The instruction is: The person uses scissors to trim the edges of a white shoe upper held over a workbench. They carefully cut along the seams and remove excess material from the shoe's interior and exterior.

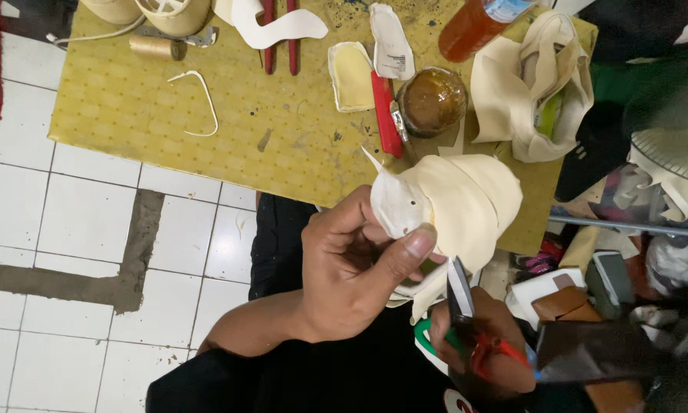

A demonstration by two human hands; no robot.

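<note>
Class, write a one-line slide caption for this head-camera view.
Left hand holds cream leather piece while right hand works scissors.

An orange plastic bottle (pixel 472 27) lies tilted at the far edge of the yellow worktable (pixel 130 92), well beyond the grip and a little to its right; a white-and-blue label (pixel 505 8) wraps its upper end, half cut off by the frame. Nearer, just beyond the grip and slightly right of it, stands a round amber jar (pixel 431 101) with a glossy lid. No signs or screens show anywhere in view.
</note>
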